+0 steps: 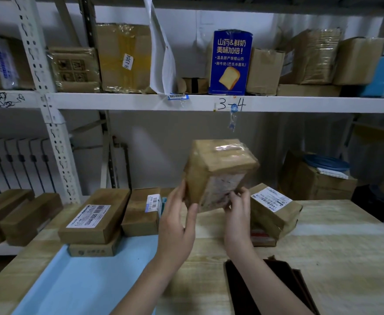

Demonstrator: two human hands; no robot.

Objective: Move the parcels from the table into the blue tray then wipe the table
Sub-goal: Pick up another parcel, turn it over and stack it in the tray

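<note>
I hold a taped brown cardboard parcel [218,169] up above the wooden table [336,258], tilted, between both hands. My left hand [177,214] grips its lower left side and my right hand [237,210] its lower right corner. The blue tray [77,285] lies at the left of the table; a flat labelled parcel [95,214] rests on another box [93,250] at its far end, with a third parcel [141,211] beside them. On the table to the right, a labelled parcel [275,208] sits on top of other parcels.
A dark brown flat object [284,283] lies on the table near my right forearm. Metal shelving [186,102] full of boxes stands behind the table, its shelf edge just above the raised parcel. Low boxes [16,214] sit on a shelf at left, cartons [311,178] at back right.
</note>
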